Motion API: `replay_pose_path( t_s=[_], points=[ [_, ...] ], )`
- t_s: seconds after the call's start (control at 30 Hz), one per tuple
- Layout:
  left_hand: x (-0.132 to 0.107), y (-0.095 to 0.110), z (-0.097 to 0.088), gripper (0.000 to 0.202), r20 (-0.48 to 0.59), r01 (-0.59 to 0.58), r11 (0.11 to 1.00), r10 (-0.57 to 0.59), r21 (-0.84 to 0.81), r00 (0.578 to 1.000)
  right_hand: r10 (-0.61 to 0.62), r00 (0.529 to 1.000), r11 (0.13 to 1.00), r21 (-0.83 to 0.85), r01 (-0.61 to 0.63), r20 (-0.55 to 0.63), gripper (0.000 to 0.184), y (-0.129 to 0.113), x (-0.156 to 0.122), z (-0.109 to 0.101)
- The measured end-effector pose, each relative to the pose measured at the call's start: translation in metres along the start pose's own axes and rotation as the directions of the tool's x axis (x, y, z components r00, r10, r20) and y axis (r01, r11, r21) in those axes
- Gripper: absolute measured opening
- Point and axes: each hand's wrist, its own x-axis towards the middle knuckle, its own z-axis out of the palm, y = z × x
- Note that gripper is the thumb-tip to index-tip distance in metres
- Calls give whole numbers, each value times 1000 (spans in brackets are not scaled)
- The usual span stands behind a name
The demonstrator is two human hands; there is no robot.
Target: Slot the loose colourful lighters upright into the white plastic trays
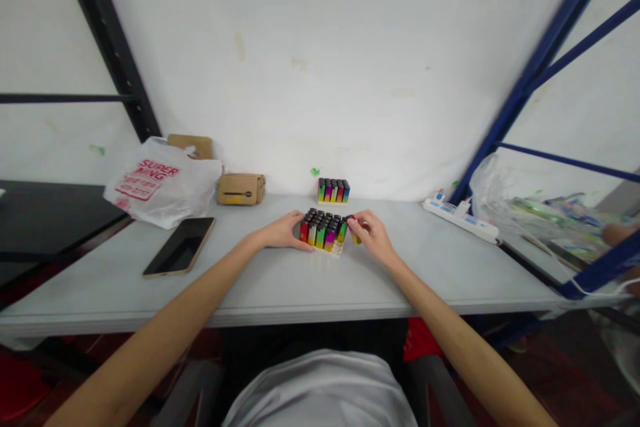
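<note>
A tray [336,253] of upright lighters [320,236] stands on the table in front of me. The lighters are multicoloured with black tops, and the tray's front right corner holds none. My left hand [285,231] grips the left side of the tray, thumb at its front edge. Just right of the tray, my right hand [371,235] pinches a single lighter [355,238] by its top, its yellowish lower end hanging down. Behind, near the wall, is a second block of lighters [334,191] in rows.
On the table's left lie a black phone [181,246], a small cardboard box [241,189] and a white plastic bag [165,180]. A white power strip [461,219] runs along the right, by a blue metal frame [533,83]. The table's front edge [320,313] is close to me.
</note>
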Motion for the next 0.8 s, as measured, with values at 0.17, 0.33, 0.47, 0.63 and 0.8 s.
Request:
replay_pose_path(
  t_s=[0.17,0.33,0.47,0.63,0.8],
  points=[
    [0,2,-1,91,2,-4,1000,4,-18,1000,-22,999,995,-93,25,30,33,-3,-3,1],
    [0,3,-2,93,26,-7,1000,7,-20,1000,-30,994,987,-156,46,105,28,-2,-6,3],
    [0,1,-2,93,27,-13,1000,13,-10,1000,-23,970,981,-182,69,244,28,2,-6,4],
    [1,-2,4,92,9,-3,1000,3,-2,1000,-2,962,969,-237,69,274,34,5,-2,5],
    [9,2,18,80,-73,-28,999,30,28,997,31,967,946,-319,53,254,45,16,-1,-6]
  ],
)
